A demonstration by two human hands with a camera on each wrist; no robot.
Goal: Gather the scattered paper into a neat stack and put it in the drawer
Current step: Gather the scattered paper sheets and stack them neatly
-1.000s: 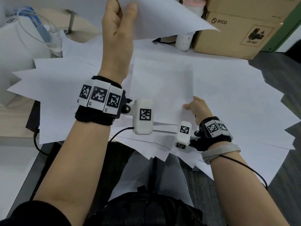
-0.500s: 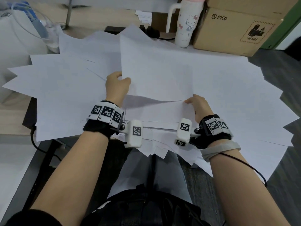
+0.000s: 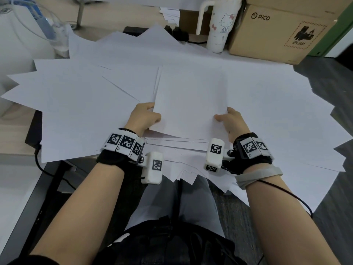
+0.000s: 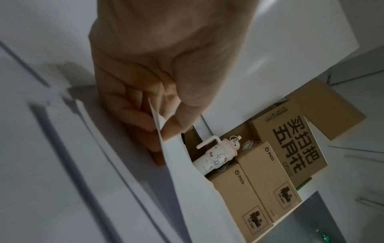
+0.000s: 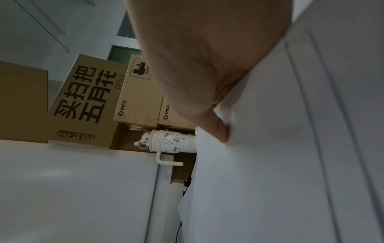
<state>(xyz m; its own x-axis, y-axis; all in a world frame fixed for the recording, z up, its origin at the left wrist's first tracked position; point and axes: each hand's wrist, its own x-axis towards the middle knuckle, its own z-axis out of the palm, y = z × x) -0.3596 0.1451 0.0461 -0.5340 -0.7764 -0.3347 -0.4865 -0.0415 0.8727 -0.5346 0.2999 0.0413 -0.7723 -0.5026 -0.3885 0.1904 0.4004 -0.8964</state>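
Many white paper sheets (image 3: 86, 111) lie fanned out over the desk. A small stack of sheets (image 3: 191, 100) sits squared up in the middle, its near edge lifted. My left hand (image 3: 145, 117) pinches the stack's left edge between thumb and fingers; the left wrist view shows the paper edge (image 4: 158, 129) held in that pinch of my left hand (image 4: 160, 121). My right hand (image 3: 227, 119) holds the right edge, thumb on top. In the right wrist view only my right thumb (image 5: 218, 129) shows, pressed on the sheet. No drawer is in view.
A white cartoon-cat tumbler (image 3: 221, 25) and cardboard boxes (image 3: 277, 29) stand at the desk's back right. A white device with a blue tube (image 3: 28, 35) sits at the back left. Sheets overhang the desk's near edge (image 3: 191, 176) above my lap.
My left hand brought a raised sheet down from high above the desk onto the central stack. Both hands now hold the stack at its two sides.
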